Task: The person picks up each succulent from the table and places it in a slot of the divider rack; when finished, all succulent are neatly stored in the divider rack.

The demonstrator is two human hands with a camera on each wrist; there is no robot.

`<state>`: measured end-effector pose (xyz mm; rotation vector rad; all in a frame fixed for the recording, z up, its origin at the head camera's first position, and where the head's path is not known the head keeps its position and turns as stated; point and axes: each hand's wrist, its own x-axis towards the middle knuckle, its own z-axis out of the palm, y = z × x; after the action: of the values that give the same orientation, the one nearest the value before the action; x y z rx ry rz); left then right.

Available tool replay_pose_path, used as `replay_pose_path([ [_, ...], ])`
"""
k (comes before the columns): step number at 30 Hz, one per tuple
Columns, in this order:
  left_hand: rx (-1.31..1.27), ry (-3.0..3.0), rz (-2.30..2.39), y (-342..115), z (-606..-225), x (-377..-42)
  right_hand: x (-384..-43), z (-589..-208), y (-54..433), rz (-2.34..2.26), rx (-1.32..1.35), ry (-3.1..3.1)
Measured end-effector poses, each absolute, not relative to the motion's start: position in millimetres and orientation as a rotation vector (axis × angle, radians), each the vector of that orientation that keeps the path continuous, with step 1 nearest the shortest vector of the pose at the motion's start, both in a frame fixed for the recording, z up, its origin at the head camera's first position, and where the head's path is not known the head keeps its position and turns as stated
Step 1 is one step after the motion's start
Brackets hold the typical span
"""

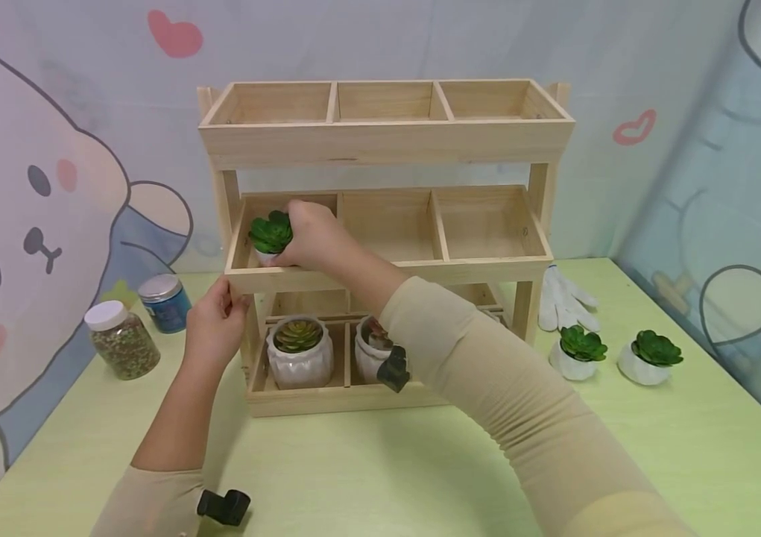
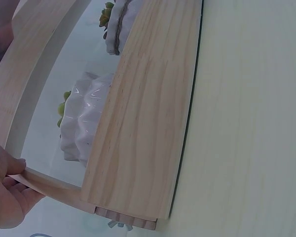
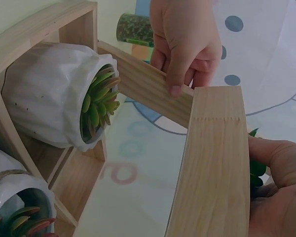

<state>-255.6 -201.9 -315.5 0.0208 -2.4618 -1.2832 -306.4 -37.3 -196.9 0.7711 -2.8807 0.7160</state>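
In the head view my right hand (image 1: pixel 316 235) holds a small potted succulent (image 1: pixel 271 233) with green leaves and a white pot, inside the left compartment of the wooden plant stand's middle tier (image 1: pixel 387 272). From the right wrist view, that hand (image 3: pixel 281 185) is partly behind the tier's front board (image 3: pixel 217 158). My left hand (image 1: pixel 215 321) grips the stand's left post just under the middle tier. Its thumb and curled fingers pinch that post (image 2: pixel 54 187) in the left wrist view. Below, a white ribbed pot with a succulent (image 1: pixel 301 354) sits in the bottom tier.
Another potted succulent (image 1: pixel 372 354) stands in the bottom tier, partly behind my right arm. Two small green succulents (image 1: pixel 575 362) in white pots and white gloves (image 1: pixel 564 298) lie to the right. A jar of granules (image 1: pixel 123 343) and a blue jar (image 1: pixel 165 304) stand left.
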Motion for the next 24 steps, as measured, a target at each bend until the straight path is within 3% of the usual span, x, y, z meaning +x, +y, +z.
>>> replay_pose_path([
  [7, 0.007, -2.457, -1.280, -202, -316, -256, -305, -199, -34, 0.629, 0.772, -2.879],
  [24, -0.005, -2.469, -1.262, -203, -318, -258, -293, -211, -6, 0.932, 0.919, -2.704],
])
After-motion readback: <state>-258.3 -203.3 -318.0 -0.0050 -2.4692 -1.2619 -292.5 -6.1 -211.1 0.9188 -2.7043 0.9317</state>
